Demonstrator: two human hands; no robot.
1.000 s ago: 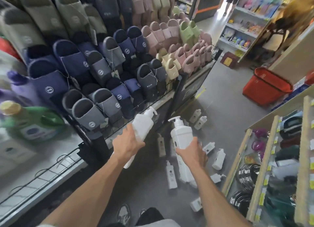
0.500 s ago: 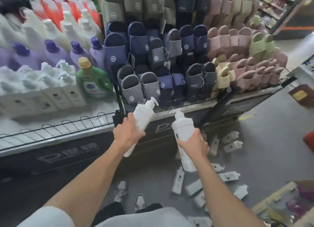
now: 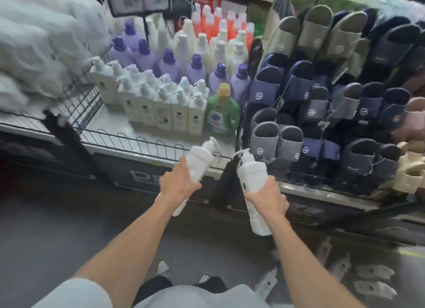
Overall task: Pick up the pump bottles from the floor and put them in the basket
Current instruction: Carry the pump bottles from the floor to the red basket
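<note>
White pump bottles fill both hands: the left hand [image 3: 179, 185] grips the left bottle [image 3: 200, 162] round its body and the right hand [image 3: 266, 198] grips the right bottle [image 3: 251, 174], both held just short of the wire basket [image 3: 142, 144], neither yet in it. More floor bottles [image 3: 372, 272] lie at near right on the grey floor [image 3: 57, 227], so the job looks only partly done. Matching shelf bottles [image 3: 161, 107] stand inside the basket, with slippers [image 3: 264, 93] racked to its right in a shop aisle.

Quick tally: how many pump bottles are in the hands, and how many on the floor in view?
Pump bottles held: 2, one in left hand, one in right hand
Pump bottles on floor: at least 4, blurred
Total: at least 6
</note>
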